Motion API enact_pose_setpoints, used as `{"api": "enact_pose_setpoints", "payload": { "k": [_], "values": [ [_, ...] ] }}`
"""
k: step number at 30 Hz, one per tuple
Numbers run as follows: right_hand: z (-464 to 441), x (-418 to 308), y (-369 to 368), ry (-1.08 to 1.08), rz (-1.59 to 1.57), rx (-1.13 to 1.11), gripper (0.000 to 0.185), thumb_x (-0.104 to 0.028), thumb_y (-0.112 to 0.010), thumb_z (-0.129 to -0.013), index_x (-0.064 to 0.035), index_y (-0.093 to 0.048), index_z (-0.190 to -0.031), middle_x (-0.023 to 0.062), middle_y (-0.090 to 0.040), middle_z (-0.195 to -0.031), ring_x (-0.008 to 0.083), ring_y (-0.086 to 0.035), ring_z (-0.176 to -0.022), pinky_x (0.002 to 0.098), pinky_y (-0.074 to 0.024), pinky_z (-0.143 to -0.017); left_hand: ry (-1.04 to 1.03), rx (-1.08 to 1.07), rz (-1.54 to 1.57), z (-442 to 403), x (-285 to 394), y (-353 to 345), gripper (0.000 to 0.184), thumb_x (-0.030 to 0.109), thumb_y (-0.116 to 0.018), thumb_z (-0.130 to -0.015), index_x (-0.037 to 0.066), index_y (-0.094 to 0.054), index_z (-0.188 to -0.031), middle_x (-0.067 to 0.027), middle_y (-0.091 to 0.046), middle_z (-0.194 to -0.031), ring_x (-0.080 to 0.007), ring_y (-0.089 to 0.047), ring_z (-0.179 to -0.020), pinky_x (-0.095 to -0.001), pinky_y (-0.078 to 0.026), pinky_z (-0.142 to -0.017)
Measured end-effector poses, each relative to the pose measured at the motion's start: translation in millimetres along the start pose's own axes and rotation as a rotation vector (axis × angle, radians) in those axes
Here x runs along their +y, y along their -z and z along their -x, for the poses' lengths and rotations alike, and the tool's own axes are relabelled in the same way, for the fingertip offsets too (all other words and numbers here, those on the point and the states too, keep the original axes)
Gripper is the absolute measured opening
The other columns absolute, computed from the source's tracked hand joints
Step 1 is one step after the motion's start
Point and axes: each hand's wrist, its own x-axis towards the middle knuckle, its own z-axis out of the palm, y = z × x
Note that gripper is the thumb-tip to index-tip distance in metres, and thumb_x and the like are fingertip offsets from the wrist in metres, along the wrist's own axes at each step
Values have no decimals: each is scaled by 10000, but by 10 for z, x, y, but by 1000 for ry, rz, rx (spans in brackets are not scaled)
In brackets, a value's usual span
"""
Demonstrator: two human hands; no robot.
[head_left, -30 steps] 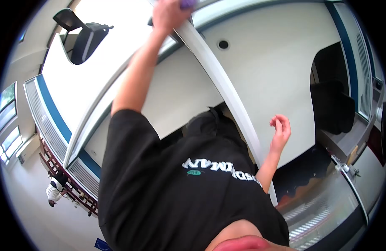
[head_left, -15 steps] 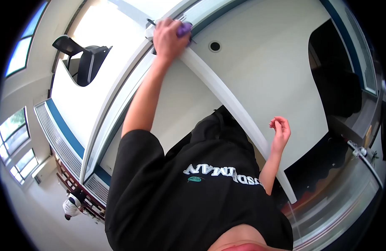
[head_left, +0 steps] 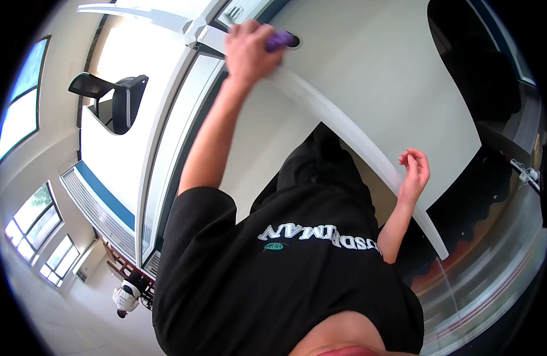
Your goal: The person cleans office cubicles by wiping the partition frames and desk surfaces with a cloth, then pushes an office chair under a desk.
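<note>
My left hand [head_left: 250, 52] is closed round a purple cloth [head_left: 279, 41], bunched and slightly blurred. Both sit on the long white rail [head_left: 339, 121] along the top of a desk divider, close to its junction with another rail. Part of the cloth is hidden by my fingers. My right hand [head_left: 416, 171] hovers in the air beside the lower stretch of that rail. Its fingers are loosely bent and hold nothing.
Pale desktops [head_left: 380, 65] lie on both sides of the rail, one with a round black cable hole [head_left: 293, 41]. A black chair [head_left: 116, 98] stands at a white desk on the left. Far off at lower left is a person [head_left: 127, 295] in white.
My left hand has slid with the purple cloth along the rail, away from the junction. My right hand stays loosely bent; the whole view has shifted a little.
</note>
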Motion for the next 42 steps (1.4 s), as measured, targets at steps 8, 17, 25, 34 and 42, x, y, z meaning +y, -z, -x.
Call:
{"api": "enact_pose_setpoints", "payload": {
  "k": [8,17,25,34,42],
  "values": [
    [178,-196,-11,60,22,-28,132,-12,-535,-972,15,-654,-1022,60,-650,-887,137,-589,-808,283,-493,-765,-176,117,23,-145,-837,51,275,322,-813,-739,161,-734,-948,-65,-661,-990,-314,-604,-983,-447,-461,-905],
    [263,134,425,-41,-76,14,132,-9,-529,-971,10,-655,-1004,57,-650,-880,138,-586,-797,289,-497,-762,-210,86,262,479,653,47,280,231,-814,-618,126,-669,-834,-63,-620,-878,-305,-577,-834,-415,-460,-808],
    [118,-309,356,118,-17,-38,137,-34,-531,-987,16,-652,-1025,62,-650,-904,142,-589,-821,292,-492,-777,-178,149,34,-2,-1107,89,228,237,-818,-753,106,-689,-886,-100,-689,-939,-339,-637,-925,-466,-488,-838],
    [222,-219,314,65,-107,19,172,-30,-538,-981,31,-682,-1053,65,-660,-883,149,-596,-804,297,-503,-769,61,321,142,175,-443,-146,296,343,-753,-771,139,-734,-985,-78,-704,-1073,-307,-631,-1026,-431,-516,-898],
    [-13,-664,-781,224,56,-301,194,-28,-548,-963,27,-710,-1053,21,-634,-811,95,-550,-721,240,-452,-672,-135,278,525,890,1534,-65,201,174,-785,-584,148,-688,-759,-23,-677,-797,-252,-671,-755,-377,-562,-686]
  ]
}}
